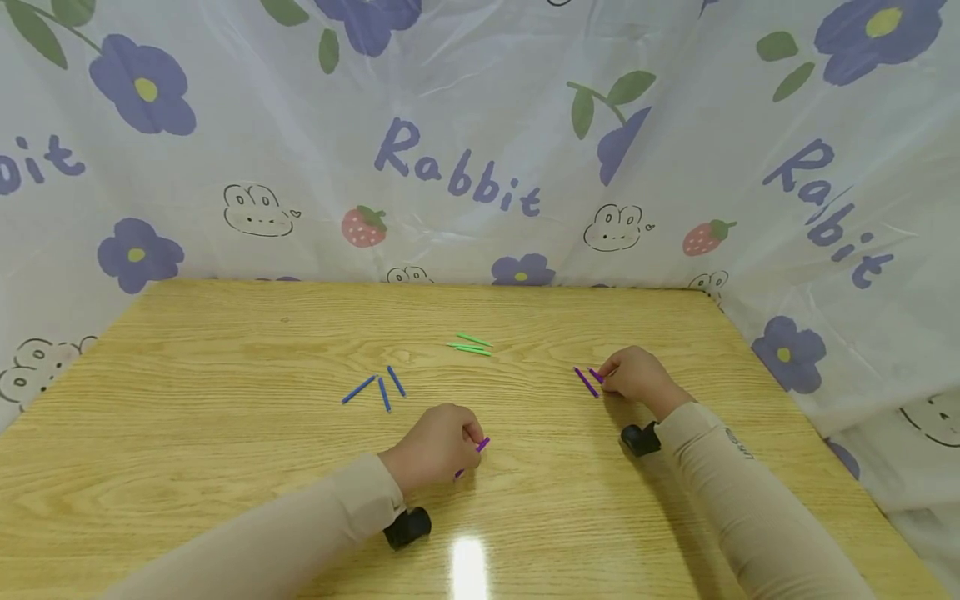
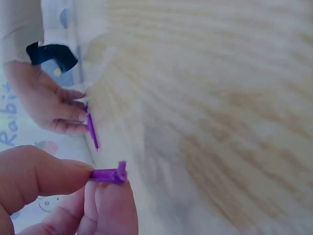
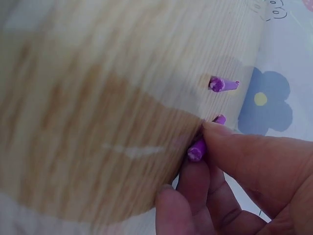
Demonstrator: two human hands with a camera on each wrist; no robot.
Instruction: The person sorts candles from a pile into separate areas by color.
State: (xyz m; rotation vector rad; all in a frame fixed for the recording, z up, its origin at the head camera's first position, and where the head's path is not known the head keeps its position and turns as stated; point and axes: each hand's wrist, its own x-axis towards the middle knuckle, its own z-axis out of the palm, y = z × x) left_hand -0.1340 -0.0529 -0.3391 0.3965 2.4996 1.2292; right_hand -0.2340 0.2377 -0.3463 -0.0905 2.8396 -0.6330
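In the head view my left hand (image 1: 438,446) is over the front middle of the table, thumb and fingertips pinching a purple crayon (image 2: 105,175). A short purple piece stands crosswise at its end, and more purple shows below the fingers. Farther right, my right hand (image 1: 637,379) pinches another purple crayon (image 3: 196,151) close to the wood, its middle hidden by the thumb. Beside it a second purple crayon (image 1: 587,382) lies slanted on the table. Three blue crayons (image 1: 384,394) lie spread out at left, and three green crayons (image 1: 472,345) lie close together farther back.
The wooden table (image 1: 247,333) ends at a hanging white curtain (image 1: 465,108) printed with flowers and rabbits, which also closes off the sides. A black wrist mount (image 1: 408,528) sits under the left cuff, and another black mount (image 1: 640,439) under the right.
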